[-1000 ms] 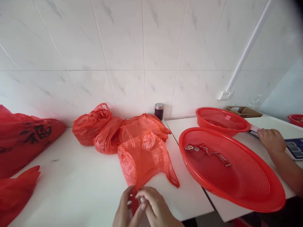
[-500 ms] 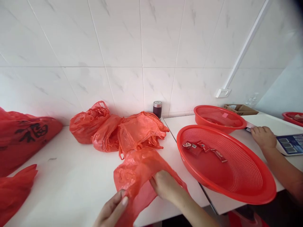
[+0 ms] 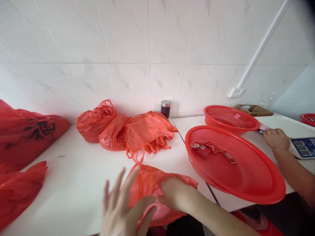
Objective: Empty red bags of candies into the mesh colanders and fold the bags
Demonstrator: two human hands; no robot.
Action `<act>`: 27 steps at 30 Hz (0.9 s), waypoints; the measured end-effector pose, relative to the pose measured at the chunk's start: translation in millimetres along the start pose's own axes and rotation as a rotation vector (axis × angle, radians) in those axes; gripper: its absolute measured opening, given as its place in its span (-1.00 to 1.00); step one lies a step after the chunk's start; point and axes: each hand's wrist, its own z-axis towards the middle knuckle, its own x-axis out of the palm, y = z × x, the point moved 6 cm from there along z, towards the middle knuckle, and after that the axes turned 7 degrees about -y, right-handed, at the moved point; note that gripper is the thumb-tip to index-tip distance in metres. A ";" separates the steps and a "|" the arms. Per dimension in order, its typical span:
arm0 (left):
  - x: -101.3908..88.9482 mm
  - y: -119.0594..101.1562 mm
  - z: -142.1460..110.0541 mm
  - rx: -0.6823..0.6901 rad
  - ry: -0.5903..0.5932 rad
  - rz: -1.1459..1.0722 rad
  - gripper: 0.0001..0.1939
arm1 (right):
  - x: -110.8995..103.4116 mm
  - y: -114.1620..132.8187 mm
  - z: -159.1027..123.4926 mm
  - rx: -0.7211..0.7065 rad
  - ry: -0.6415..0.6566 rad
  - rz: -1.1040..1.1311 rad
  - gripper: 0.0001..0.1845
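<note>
A thin red plastic bag (image 3: 147, 173) lies at the front edge of the white table in front of me. My left hand (image 3: 123, 209) is over the bag's left side, its fingers spread and slightly blurred, holding nothing. My right hand (image 3: 173, 191) reaches into the bag's mouth, and its fingers are hidden by the bag and by blur. Just behind is a pile of flattened red plastic bags (image 3: 147, 129), with a handle loop hanging toward me.
To the right stands a large red colander (image 3: 246, 157) with several small red packets in it, a second colander (image 3: 228, 121) behind. Another person's hand (image 3: 277, 141) rests near a scale (image 3: 305, 147). Filled red bags (image 3: 94, 123) and a dark flask (image 3: 165, 109) stand by the wall.
My left hand has let go of the bag's edge and spread its fingers. The bag has dropped lower, toward the table's front edge, with my right hand still inside it.
</note>
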 end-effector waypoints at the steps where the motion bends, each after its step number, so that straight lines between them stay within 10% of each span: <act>1: 19.9 -1.5 -2.1 0.008 0.110 0.049 -0.86 | 0.3 2.5 -2.6 0.008 0.087 -0.041 -0.66; 5: 71.4 68.2 -9.5 -0.193 0.312 0.331 -0.57 | -3.8 8.8 -16.0 -0.094 0.149 -0.025 -0.17; 10: 59.9 139.0 -6.4 -0.437 0.380 0.134 -0.47 | -10.7 -6.9 -24.7 -0.109 0.215 0.047 -0.14; 15: 34.2 117.4 -26.3 -0.934 0.511 -0.806 -0.54 | -32.0 -29.1 -17.6 0.005 0.200 0.186 -0.11; 19: 20.8 110.8 -42.8 -1.373 0.176 -1.396 -0.53 | -13.5 -36.6 -11.5 -0.006 0.298 0.124 0.06; 22: 22.1 115.9 -45.2 -1.464 0.040 -1.535 -0.41 | 2.6 -34.9 -6.6 -0.103 0.308 0.069 0.30; 27: 32.1 104.7 -42.2 -1.436 0.198 -1.568 -0.48 | -11.1 -16.7 -20.4 -0.175 0.219 0.243 0.24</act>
